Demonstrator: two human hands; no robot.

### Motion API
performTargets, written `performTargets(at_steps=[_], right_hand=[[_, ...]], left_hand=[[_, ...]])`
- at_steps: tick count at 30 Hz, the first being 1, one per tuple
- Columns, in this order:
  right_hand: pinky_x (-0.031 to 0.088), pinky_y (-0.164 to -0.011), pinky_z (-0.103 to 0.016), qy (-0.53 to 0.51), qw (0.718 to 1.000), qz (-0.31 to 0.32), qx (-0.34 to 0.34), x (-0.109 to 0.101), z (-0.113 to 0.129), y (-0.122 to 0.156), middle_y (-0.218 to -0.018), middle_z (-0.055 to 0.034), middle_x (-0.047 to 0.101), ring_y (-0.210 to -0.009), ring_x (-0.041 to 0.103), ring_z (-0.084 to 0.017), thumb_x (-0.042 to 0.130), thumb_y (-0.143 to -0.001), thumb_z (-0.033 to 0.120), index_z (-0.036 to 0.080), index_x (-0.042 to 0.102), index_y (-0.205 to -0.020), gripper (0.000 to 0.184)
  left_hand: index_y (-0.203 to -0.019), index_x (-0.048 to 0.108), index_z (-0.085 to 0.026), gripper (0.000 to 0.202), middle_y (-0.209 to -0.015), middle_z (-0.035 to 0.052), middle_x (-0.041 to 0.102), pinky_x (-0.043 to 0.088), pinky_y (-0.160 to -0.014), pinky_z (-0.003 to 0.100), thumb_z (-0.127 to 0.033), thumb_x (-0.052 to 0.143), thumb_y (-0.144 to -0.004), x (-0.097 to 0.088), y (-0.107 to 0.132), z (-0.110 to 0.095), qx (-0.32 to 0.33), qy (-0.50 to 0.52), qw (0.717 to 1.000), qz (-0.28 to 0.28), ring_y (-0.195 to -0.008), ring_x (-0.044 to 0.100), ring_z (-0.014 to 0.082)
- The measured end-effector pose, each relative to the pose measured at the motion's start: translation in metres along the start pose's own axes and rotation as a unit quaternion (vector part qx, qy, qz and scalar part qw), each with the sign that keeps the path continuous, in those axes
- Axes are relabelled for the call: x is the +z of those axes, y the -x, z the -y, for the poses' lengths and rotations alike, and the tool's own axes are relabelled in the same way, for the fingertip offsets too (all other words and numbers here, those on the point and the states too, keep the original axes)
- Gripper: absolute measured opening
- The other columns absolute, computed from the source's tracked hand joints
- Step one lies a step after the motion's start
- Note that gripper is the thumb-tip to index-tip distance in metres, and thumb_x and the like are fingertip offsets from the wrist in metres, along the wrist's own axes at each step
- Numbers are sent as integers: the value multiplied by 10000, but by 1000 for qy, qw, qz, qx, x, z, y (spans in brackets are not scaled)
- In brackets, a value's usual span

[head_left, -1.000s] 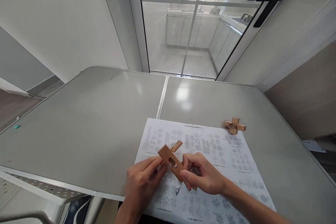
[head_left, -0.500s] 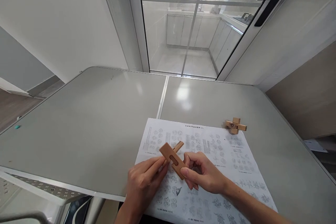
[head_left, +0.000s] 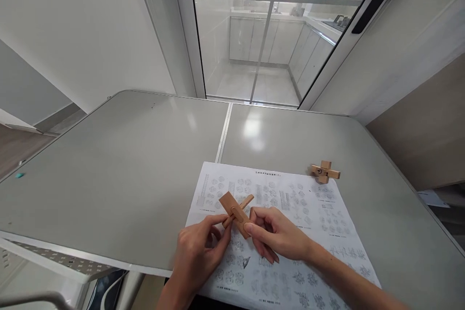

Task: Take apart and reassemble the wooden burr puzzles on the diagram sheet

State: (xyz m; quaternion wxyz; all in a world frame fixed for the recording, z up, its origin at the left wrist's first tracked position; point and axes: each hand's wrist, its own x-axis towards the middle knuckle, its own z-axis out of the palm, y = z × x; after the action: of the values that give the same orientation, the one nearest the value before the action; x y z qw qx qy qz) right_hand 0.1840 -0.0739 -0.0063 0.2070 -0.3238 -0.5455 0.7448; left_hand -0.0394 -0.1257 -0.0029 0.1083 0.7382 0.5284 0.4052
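Observation:
My right hand (head_left: pixel 278 235) pinches the lower end of a flat wooden puzzle piece (head_left: pixel 227 201) between thumb and fingers. An oval slot lies in the middle of this piece. A slimmer wooden puzzle piece (head_left: pixel 248 200) crosses it at an angle, its near end pinched by my left hand (head_left: pixel 198 249). The two pieces meet at the slot; whether the slim one passes through or only lies against it, I cannot tell. Both hands are just above a printed sheet (head_left: pixel 276 271) covered with small diagrams.
A cross-shaped wooden puzzle (head_left: pixel 324 172) sits at the sheet's far right corner. The sheet lies on a grey table (head_left: pixel 145 169) with a seam down its middle. A small teal object (head_left: pixel 19 175) is near the left edge. Beyond the table stands a glass door (head_left: pixel 250 48).
The slim piece and flat piece now cross over the slot, where before the slot showed open. My left fingers have shifted to the slim piece's near end. The view has moved slightly.

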Motion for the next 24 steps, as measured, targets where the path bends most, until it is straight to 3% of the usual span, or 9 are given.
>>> performTargets(at_steps=[5,12,18,21,24], right_hand=[[360,-337,-160,26,999,17,-17,2,4,2,-540,63,602,-342,479,-67,585,-1038,579,226,490,-830,420],[340,-404,-185,86,994,34,-55,4,6,5,-440,98,500,-339,422,-75,486,-1098,520,228,486,-844,387],[335,-413,-190,113,992,28,-52,3,7,8,-435,100,465,-356,432,-84,488,-1098,501,229,484,-831,381],[359,-432,-196,110,991,21,-70,3,8,7,-450,93,490,-363,438,-80,497,-1101,487,226,490,-823,382],[400,-437,-195,73,993,-3,-88,7,8,5,-588,39,619,-409,508,-81,496,-1104,499,215,506,-842,386]], left_hand=[[-1094,703,-230,95,-930,-26,840,558,-567,167,-200,670,-1010,1,1,2,19,19,1000,0,-559,717,71],[-1117,727,-231,109,-875,-29,851,561,-545,188,-231,679,-1018,2,6,4,38,-31,998,-31,-521,716,85],[-1127,731,-220,129,-1006,21,865,619,-621,193,-193,698,-1005,2,6,6,63,-16,997,-48,-614,783,113],[-1144,726,-214,163,-1014,28,864,634,-656,192,-167,723,-988,2,6,7,75,-6,996,-53,-658,801,121],[-1121,723,-207,159,-992,26,864,639,-676,189,-155,745,-972,3,5,6,83,-7,994,-65,-679,809,122]])
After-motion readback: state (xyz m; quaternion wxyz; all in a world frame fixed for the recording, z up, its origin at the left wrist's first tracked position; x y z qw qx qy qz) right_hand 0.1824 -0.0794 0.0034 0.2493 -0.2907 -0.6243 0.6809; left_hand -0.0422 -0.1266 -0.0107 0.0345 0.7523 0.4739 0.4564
